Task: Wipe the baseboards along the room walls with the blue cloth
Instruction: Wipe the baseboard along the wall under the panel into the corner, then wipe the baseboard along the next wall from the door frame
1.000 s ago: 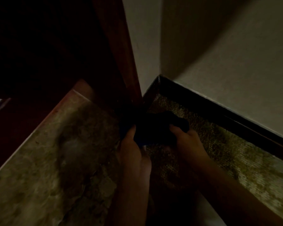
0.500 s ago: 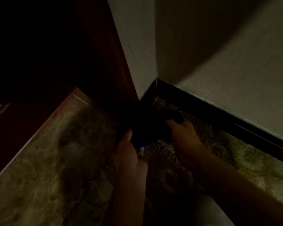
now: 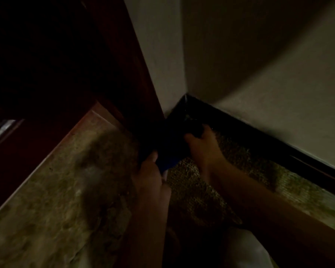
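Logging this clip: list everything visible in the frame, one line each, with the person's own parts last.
blue cloth: one, dark blue, bunched between both hands at the corner, low against the trim.
baseboard: one dark strip along the foot of the right wall, running into the corner; a short piece also on the left wall.
walls: two, pale, meeting at the corner.
wooden frame: one, dark reddish brown, upright at left.
floor: mottled tan stone look, much in shadow.
left hand: one, gripping the cloth's near end.
right hand: one, gripping the cloth's far end by the baseboard.
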### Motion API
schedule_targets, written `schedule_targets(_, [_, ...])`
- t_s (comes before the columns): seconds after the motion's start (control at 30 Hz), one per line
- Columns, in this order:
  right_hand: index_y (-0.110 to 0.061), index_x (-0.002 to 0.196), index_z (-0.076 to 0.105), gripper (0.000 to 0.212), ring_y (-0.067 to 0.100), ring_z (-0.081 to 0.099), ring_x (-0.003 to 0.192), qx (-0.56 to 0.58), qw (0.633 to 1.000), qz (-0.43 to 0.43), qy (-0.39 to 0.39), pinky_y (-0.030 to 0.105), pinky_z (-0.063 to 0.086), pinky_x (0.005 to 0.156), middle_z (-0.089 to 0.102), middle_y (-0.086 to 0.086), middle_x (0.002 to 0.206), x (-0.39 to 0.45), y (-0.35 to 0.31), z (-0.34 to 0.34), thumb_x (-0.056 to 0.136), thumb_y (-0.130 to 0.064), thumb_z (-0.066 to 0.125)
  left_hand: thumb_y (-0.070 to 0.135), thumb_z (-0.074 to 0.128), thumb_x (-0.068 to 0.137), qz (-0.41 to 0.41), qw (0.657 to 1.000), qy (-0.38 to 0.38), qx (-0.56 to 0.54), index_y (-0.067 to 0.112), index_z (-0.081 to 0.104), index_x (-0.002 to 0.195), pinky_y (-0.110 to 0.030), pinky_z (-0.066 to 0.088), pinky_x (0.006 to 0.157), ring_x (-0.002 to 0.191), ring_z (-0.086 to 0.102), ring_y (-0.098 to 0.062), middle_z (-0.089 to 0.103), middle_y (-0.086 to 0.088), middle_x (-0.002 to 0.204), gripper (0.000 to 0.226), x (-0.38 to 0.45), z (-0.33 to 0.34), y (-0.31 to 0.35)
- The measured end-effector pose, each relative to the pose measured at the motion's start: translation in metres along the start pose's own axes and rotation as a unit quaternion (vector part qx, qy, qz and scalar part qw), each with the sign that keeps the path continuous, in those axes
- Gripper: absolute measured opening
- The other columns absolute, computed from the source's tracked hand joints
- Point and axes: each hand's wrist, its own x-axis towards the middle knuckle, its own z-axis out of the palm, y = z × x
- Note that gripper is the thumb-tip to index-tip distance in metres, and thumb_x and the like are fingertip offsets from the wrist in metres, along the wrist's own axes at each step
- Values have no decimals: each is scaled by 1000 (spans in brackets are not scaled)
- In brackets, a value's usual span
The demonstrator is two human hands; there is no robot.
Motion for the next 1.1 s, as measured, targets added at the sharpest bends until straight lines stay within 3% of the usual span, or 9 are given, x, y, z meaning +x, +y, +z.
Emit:
schedule_targets(0.17, [-12,136,51,44,29,66,110,18,1000,24,-6,48,55,95,65,12,123,-8,-5,5,93,-13,56,7,53,101,-28,984,-74,-160,18,54,133,-16,50,70,98,67,-7,64,-3,126,34,-46,-5,28])
schedule_targets(0.27, [-4,120,58,25,23,70,92,79,994,-29,-69,35,59,79,69,13,104,-13,-32,7,96,-7,54,-1,61,93,97,982,-128,-96,12,51,140,-7,43,87,118,64,-20,65,-6,127,49,-70,-13,53])
schedule_targets(0.43, [-10,139,49,44,27,62,115,-55,996,-13,-71,43,53,98,62,11,127,4,-7,11,96,-13,53,10,50,103,60,998,-8,34,7,45,146,-6,50,71,108,64,-18,56,-1,135,44,-35,-17,22])
schedule_targets(0.57, [-11,152,34,55,29,48,132,-124,991,41,-42,38,40,112,47,11,147,4,20,11,99,-7,49,30,64,94,30,992,57,106,10,41,150,-46,44,109,135,48,-32,46,-11,151,64,14,-15,22])
schedule_targets(0.67, [-8,133,53,36,29,61,112,-82,996,27,-15,38,52,95,62,11,126,3,-2,21,97,-8,50,22,59,98,65,987,52,139,11,39,151,-48,39,113,136,46,-35,43,-11,153,58,0,-9,36])
schedule_targets(0.77, [-8,94,57,5,22,63,79,-3,999,-36,-28,37,54,66,62,5,84,1,-25,26,95,-8,52,18,57,99,101,993,13,64,12,56,135,-30,54,86,106,66,-16,63,-7,128,37,-29,-23,47])
schedule_targets(0.83, [-4,103,57,11,19,64,78,17,998,-54,-38,31,54,63,62,3,85,-1,-26,25,96,-10,51,16,57,99,141,989,-18,52,10,57,136,-16,52,69,93,68,0,64,-2,126,37,-32,-24,45])
schedule_targets(0.97, [-3,135,51,41,32,63,110,-79,997,-4,6,48,53,95,62,18,126,8,3,27,96,-13,49,24,58,99,37,998,-27,53,22,38,153,-38,46,104,135,50,-27,45,-7,154,58,-18,-13,30])
schedule_targets(1.1, [-14,140,51,42,30,63,111,-122,992,-11,-9,49,53,96,63,11,127,-1,6,27,98,-12,48,21,62,97,-1,999,-33,36,23,32,156,-40,42,109,139,44,-29,39,-4,157,66,-19,-23,25])
